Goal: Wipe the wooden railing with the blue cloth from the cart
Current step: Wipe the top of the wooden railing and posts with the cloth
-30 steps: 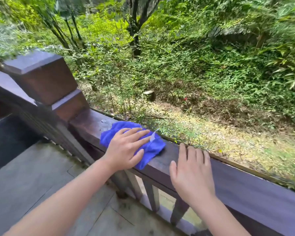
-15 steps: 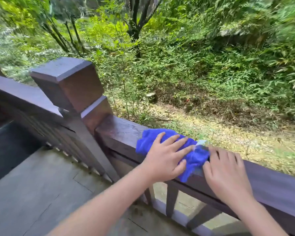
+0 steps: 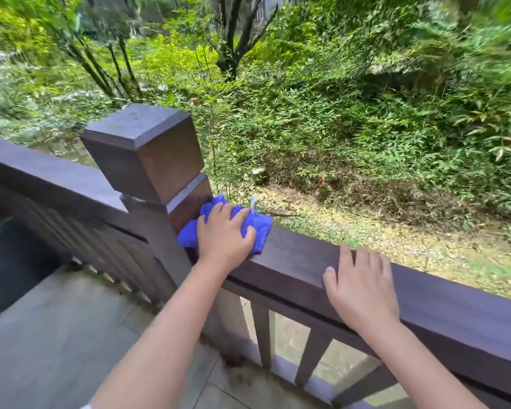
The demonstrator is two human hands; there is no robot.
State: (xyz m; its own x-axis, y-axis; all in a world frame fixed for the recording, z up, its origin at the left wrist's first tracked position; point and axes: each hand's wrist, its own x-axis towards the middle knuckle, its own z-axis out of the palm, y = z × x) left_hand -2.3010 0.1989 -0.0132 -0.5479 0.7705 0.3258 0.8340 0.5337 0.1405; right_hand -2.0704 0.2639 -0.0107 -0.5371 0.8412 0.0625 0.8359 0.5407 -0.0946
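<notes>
The left hand [image 3: 223, 234] lies palm-down with fingers spread over a crumpled bright blue cloth [image 3: 257, 228], pressing it flat against the top of the dark brown wooden railing [image 3: 295, 255] rather than pinching it; whether any fold is gripped beneath the palm cannot be told. The cloth sits bunched at the very end of the rail, its far edge touching the lower block of the square dark wooden post [image 3: 148, 152], and a small white tag [image 3: 253, 202] sticks up from it near the fingertips. The right hand [image 3: 359, 287] rests open and flat on the same rail, well apart from the cloth, fingers draped over the top edge, holding nothing and seeming to serve as a brace. The cloth looks soft, light and limp, so it will likely fold and ride up under a sliding palm; broad downward pressure with spread fingers, or a gather of the bunched middle, should keep it under control. The railing is stiff and smooth-faced, with sharp edges along its top, and takes the pressure without give. Below it stand slim wooden balusters [image 3: 263, 335] over a grey stone-tiled floor [image 3: 56, 335]; beyond is green undergrowth [image 3: 337, 113]. No container or cart shows in this view.
</notes>
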